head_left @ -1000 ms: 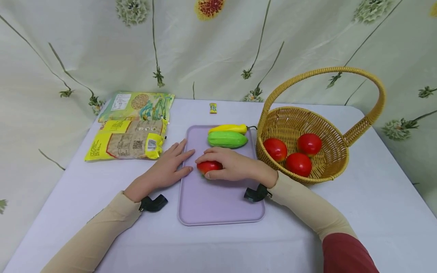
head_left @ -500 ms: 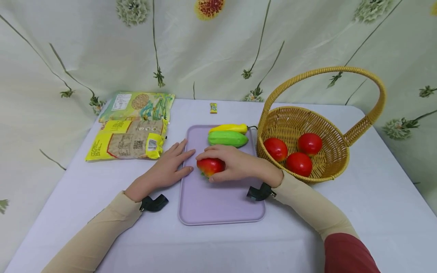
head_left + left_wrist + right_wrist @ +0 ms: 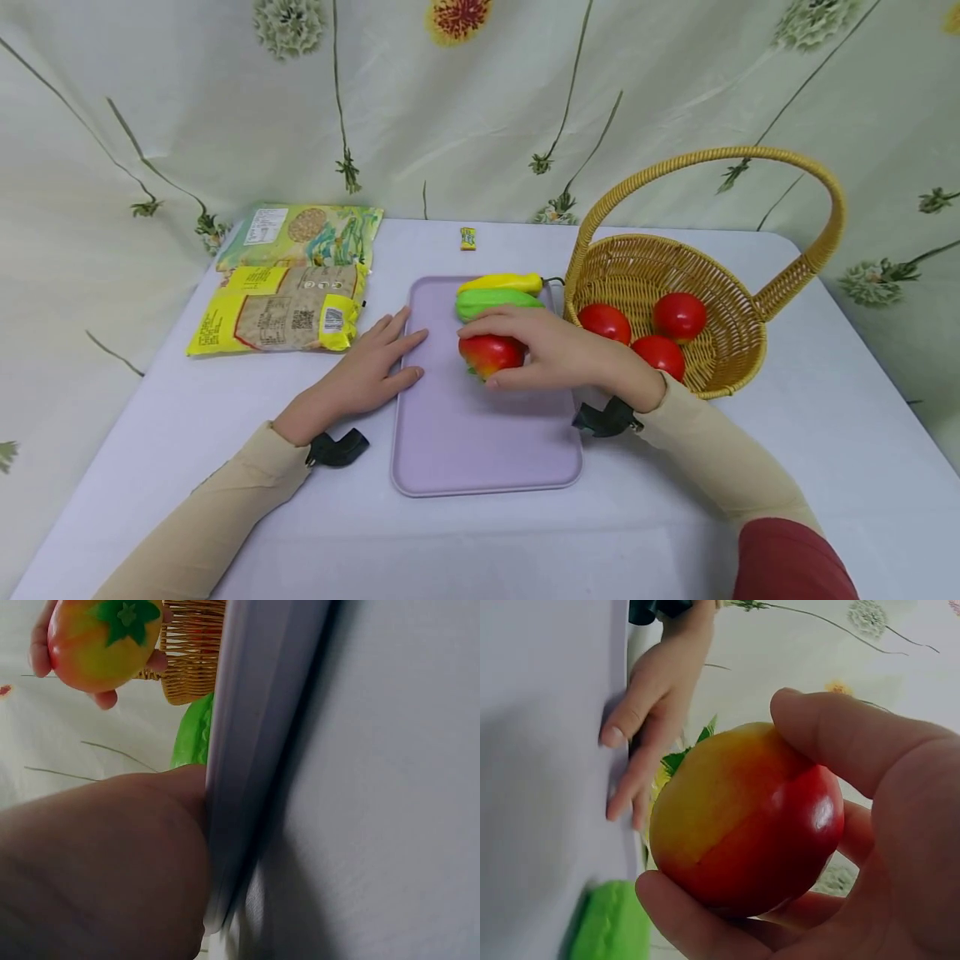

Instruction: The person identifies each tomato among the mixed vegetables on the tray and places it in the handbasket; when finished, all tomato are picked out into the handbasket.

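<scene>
A red tomato (image 3: 491, 354) with a yellow underside is gripped between the thumb and fingers of my right hand (image 3: 553, 350). In the left wrist view, the tomato's green star-shaped calyx (image 3: 126, 616) faces the camera, and a gap separates the fruit from the lilac tray (image 3: 480, 450). My left hand (image 3: 367, 373) lies with fingers spread along the tray's left edge, holding nothing. At the tray's far end sit a yellow chili pepper (image 3: 501, 284) and a green, ribbed, cucumber-like vegetable (image 3: 491, 302), the latter partly covered by the right hand in the head view.
To the right of the tray stands a wicker basket (image 3: 645, 250) with a tall arched handle, holding three red tomatoes (image 3: 680, 317). Two food bags lie at the left, one yellow (image 3: 281, 308) and one green (image 3: 300, 236). A small yellow wrapped candy (image 3: 468, 239) lies beyond the tray.
My right hand has lifted the tomato and carried it to the right, toward the basket. The left hand has stayed where it was.
</scene>
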The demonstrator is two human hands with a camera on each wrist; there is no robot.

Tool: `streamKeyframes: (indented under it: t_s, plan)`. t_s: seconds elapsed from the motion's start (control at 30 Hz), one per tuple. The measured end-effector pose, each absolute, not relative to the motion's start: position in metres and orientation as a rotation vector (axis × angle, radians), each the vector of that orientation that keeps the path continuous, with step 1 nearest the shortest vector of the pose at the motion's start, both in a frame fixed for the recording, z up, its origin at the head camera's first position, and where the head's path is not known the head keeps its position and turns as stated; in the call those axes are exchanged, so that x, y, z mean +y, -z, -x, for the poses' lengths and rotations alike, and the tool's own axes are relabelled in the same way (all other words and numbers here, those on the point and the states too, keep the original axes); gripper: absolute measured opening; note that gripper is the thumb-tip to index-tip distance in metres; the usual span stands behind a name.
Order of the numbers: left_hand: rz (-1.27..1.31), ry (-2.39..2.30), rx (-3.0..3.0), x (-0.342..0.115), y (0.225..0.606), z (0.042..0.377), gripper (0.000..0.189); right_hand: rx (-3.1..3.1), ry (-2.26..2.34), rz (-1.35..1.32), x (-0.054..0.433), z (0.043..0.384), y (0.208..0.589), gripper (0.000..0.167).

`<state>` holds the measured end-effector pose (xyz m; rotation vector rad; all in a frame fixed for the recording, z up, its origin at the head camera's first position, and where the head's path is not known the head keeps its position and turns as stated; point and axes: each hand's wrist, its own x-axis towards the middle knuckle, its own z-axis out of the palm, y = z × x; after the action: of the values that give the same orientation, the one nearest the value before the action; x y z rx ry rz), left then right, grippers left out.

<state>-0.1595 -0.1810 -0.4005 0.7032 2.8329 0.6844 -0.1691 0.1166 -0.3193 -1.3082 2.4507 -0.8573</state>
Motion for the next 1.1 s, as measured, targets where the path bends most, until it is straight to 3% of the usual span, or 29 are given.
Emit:
streamKeyframes:
  t_s: [0.57,1.1]
  plan:
    - [-0.708,-0.696,2.824,-0.183,0.399,0.159,0.058,2.588,0.918,1.156,0.187,0.165,0.292,0.057]
    - [-0.701,-0.69,2.823,-0.182,0.404,0.161,0.06,2.761,0.907,0.924,0.239,0.158,0.292,0.054]
